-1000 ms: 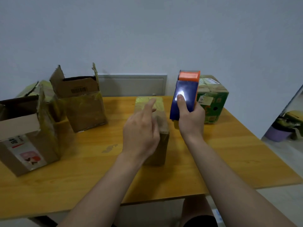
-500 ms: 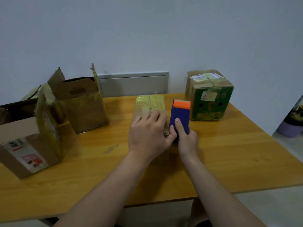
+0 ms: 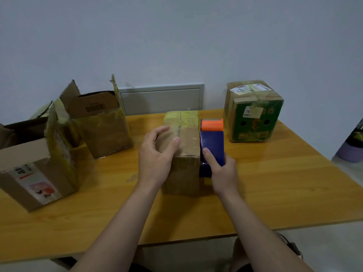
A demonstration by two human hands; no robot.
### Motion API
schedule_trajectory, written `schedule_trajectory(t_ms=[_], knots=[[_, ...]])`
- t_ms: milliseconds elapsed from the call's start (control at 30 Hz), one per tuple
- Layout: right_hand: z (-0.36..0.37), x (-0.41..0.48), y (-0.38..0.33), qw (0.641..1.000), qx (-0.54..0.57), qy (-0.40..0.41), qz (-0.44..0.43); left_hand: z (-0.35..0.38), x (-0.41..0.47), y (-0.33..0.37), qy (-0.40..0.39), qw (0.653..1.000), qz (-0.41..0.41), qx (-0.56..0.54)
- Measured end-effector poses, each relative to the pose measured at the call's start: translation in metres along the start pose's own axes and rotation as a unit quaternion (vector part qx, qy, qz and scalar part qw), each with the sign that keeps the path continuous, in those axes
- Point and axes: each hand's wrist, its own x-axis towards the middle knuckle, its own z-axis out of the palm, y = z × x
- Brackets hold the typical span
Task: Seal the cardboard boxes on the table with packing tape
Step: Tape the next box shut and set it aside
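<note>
- Cardboard box (image 3: pixel 181 150) stands closed at the middle of the table (image 3: pixel 284 183). Its long axis runs away from the person toward the wall, and yellowish tape covers the far end of its top.
- Left hand (image 3: pixel 157 156) grasps its near top corner, thumb on top.
- Right hand (image 3: pixel 223 172) grasps the blue tape dispenser (image 3: pixel 213 142) just beside the box's right side, orange end toward the wall.
- Near open box (image 3: pixel 39 173) and far open box (image 3: pixel 106 132) on the left have dark insides, so I cannot tell their contents.
- Green box (image 3: pixel 255 124) on the right is closed.
</note>
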Motion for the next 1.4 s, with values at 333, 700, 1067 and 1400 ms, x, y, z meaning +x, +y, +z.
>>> schedule_trajectory(t_ms=[333,700,1067,1400], knots=[[0.000,0.000,0.005,1.000,-0.006,0.025,-0.014,0.019,-0.014,-0.023,0.079,0.991,-0.003,-0.105],[0.003,-0.001,0.011,0.998,-0.035,0.039,-0.027,0.031,-0.010,0.003,0.029,0.904,0.185,0.384],[0.000,-0.005,-0.001,1.000,-0.014,0.025,0.014,0.024,-0.005,0.007,-0.001,0.909,0.186,0.372],[-0.003,-0.004,-0.009,0.998,-0.003,0.060,0.026,-0.002,-0.002,-0.009,-0.082,0.950,0.057,0.297]])
